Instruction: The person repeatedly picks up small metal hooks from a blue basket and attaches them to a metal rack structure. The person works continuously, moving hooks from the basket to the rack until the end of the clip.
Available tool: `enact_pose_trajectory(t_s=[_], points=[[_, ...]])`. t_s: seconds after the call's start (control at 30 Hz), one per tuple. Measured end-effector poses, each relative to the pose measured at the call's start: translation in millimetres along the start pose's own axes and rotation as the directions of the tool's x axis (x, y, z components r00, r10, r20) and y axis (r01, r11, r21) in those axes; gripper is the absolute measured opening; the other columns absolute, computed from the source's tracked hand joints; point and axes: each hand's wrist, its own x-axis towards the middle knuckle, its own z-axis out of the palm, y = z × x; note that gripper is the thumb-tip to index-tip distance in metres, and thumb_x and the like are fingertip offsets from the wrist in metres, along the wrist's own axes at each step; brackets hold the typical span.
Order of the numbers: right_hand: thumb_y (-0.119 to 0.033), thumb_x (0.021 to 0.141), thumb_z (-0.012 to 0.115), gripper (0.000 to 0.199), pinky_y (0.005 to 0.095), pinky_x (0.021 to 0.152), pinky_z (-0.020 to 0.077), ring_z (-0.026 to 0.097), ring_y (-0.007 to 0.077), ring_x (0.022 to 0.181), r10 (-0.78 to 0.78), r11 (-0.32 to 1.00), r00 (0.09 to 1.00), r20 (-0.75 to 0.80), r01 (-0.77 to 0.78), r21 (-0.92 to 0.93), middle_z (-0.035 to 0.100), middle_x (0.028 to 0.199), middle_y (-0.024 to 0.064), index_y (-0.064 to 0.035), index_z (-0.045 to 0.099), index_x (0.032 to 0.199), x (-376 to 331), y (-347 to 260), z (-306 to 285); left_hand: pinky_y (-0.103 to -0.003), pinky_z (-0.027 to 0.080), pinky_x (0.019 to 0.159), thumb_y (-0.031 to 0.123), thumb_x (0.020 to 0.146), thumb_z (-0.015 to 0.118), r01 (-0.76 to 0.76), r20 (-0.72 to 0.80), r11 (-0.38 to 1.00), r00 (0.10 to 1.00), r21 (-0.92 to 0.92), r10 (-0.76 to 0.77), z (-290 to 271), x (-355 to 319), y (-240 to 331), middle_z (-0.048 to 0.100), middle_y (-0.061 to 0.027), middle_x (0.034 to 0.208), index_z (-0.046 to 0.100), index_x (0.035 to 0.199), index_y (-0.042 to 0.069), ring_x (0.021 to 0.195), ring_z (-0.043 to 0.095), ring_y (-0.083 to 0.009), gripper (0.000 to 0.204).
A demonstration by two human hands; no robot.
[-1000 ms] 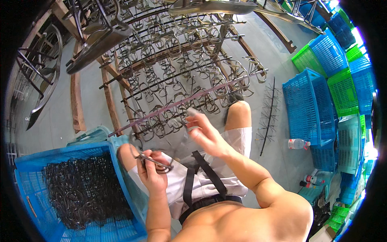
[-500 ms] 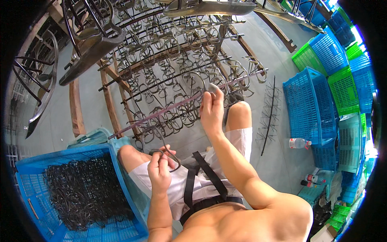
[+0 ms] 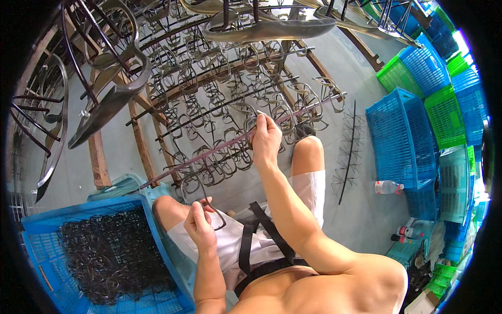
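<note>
My left hand [image 3: 201, 227] is closed on a dark bent metal hook [image 3: 219, 220] above my left thigh; its curved end sticks out past the fingers. My right hand [image 3: 267, 138] reaches forward to a reddish-brown rod [image 3: 212, 152], thumb and fingers pinched on a thin curved metal piece [image 3: 244, 108] at the rod. The fingers partly cover this piece. Several similar looped metal pieces hang along the rod and the rods behind it. Beside my left leg, a blue plastic basket [image 3: 39, 217] holds a tangled heap of black bent hooks [image 3: 115, 256].
Large shaped metal parts [image 3: 272, 30] hang close overhead. Wooden rack legs [image 3: 99, 159] stand ahead on the left. A thin rod with wire prongs [image 3: 349, 152] lies on the floor at right. Stacked blue baskets [image 3: 402, 138], green baskets [image 3: 444, 115] and a plastic bottle [image 3: 388, 187] line the right side.
My right hand has moved slightly left, and its fingers have drawn together at the rod, bringing the curved piece lower. My left hand has shifted slightly, still with the hook.
</note>
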Motion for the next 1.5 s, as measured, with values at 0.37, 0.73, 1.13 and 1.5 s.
enact_pose_trajectory(t_s=[0.37,0.73,1.13,1.5], points=[[-0.022,0.094,0.049,0.023,0.0230,0.038,0.0307,0.039,0.0070,0.044,0.086,0.960,0.988,0.131,-0.118,0.256,0.042,0.055,-0.0026,-0.0041,0.053,0.080,-8,-3,-5,-0.016,0.025,0.043,0.018,0.094,0.048,-0.022,-0.022,0.987,1.000,-0.162,0.019,1,0,-1,0.062,-0.0072,0.080,0.062,0.096,-0.001,0.047,0.033,-0.0025,0.024],[-0.023,0.094,0.050,0.024,0.0219,0.043,0.0326,0.040,0.0062,0.046,0.065,0.997,0.982,0.180,-0.057,-0.048,0.042,0.053,-0.0034,-0.0029,0.059,0.105,-24,-5,-1,-0.017,0.027,0.041,0.028,0.096,0.046,0.186,0.076,0.931,0.982,-0.313,-0.171,-11,1,-9,0.063,-0.0104,0.072,0.060,0.097,0.003,0.043,0.037,-0.0049,0.029],[-0.027,0.093,0.051,0.033,0.0278,0.043,0.0380,0.048,0.0096,0.046,-0.098,0.858,0.961,0.259,0.214,-0.468,0.051,0.054,0.0020,0.0005,0.059,0.110,-11,-8,-9,-0.021,0.037,0.050,0.024,0.094,0.050,0.077,0.113,0.910,0.993,-0.408,-0.033,-4,4,3,0.062,-0.0130,0.084,0.050,0.101,0.010,0.055,0.049,-0.0110,0.016],[-0.024,0.089,0.056,0.045,0.0337,0.068,0.0472,0.057,0.0249,0.067,-0.287,0.583,0.896,0.340,0.445,-0.680,0.057,0.072,0.0106,-0.0022,0.046,0.127,-38,-35,-31,-0.025,0.046,0.068,0.015,0.089,0.058,-0.040,0.104,0.910,0.990,-0.412,0.091,-2,10,20,0.061,-0.0122,0.095,0.051,0.100,0.008,0.081,0.059,-0.0170,0.015]])
